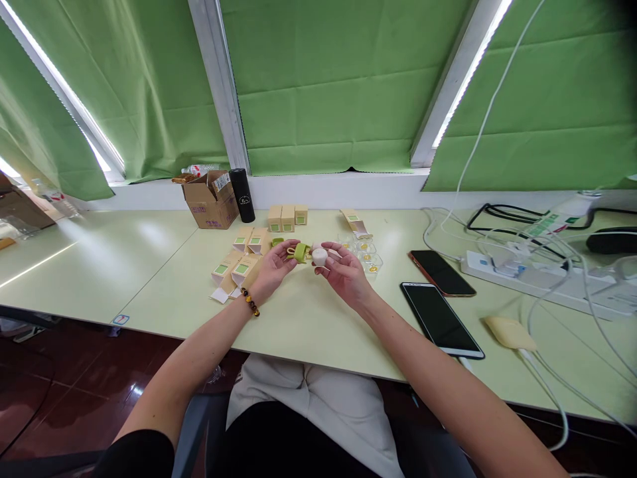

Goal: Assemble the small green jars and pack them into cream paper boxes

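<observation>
Over the middle of the table my left hand (275, 265) is closed on a small green case with a loop (300, 252). Right beside it, my right hand (348, 272) pinches a small round white piece (319, 257). The two pieces are held close together; whether they touch I cannot tell. Left of my left hand stand small tan boxes with green labels (226, 267), some with flaps open. Behind my right hand lie clear plastic cups with gold-coloured centres (367, 247). Another green piece (277, 241) lies partly hidden behind my left fingers.
More tan boxes (287, 218) and an opened one (355, 223) stand farther back. A cardboard box (212, 201) and black flask (242, 195) are at the back left. To the right are two phones (442, 320), a power strip (537, 279), a yellow charger (510, 332), tangled cables and a bottle (565, 214).
</observation>
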{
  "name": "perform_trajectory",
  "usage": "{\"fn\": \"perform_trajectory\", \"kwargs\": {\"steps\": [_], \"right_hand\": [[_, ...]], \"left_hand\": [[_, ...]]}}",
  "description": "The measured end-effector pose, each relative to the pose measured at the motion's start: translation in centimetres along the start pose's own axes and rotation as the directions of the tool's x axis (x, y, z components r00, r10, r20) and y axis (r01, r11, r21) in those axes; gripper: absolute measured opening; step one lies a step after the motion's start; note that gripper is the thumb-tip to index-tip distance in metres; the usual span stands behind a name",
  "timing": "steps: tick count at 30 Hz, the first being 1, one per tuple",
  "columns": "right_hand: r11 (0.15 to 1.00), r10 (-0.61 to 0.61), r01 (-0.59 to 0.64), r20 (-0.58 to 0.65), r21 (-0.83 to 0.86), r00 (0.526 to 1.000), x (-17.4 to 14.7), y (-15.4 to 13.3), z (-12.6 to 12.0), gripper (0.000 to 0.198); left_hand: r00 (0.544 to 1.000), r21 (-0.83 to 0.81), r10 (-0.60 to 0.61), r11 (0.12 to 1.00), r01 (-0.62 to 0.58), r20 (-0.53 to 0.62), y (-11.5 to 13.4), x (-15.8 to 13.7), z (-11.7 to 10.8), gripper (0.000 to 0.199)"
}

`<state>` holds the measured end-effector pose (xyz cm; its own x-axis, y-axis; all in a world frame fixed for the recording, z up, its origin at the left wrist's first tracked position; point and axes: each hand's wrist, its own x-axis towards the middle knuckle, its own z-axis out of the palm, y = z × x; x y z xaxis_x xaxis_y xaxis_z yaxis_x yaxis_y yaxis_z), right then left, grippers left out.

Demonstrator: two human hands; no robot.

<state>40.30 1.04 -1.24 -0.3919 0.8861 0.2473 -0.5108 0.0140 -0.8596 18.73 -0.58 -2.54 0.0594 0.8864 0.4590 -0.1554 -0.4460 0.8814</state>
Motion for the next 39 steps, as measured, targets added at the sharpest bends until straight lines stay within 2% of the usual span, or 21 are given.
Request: {"fn": "perform_trajectory", "kwargs": {"steps": [9,16,26,34,39], "right_hand": [[0.999,-0.014,0.016,-0.071,0.028,0.997,0.6,0.5,-0.2,0.043],[1.0,-0.027,0.027,-0.064,-0.005,0.998,0.3,0.6,0.1,0.052],[0.994,-0.037,0.031,-0.058,-0.105,0.998,0.5,1.4,-0.3,0.053],[0.985,-0.053,0.043,-0.057,-0.165,0.997,0.7,1.8,-0.6,0.054],[0.984,-0.054,0.041,-0.067,-0.173,0.996,0.8,1.9,-0.5,0.054]], "left_hand": [[0.998,0.077,0.067,0.995,-0.067,0.009,-0.1,0.0,0.1,0.054],[0.998,0.12,0.058,0.991,-0.059,0.013,0.0,0.0,0.2,0.051],[0.997,0.111,0.061,0.992,-0.066,0.049,-0.7,0.0,0.4,0.048],[0.998,0.119,0.011,0.993,-0.019,0.069,-0.2,-0.3,0.6,0.046],[0.997,0.137,0.021,0.99,-0.031,0.071,-0.3,-0.3,0.6,0.046]]}}
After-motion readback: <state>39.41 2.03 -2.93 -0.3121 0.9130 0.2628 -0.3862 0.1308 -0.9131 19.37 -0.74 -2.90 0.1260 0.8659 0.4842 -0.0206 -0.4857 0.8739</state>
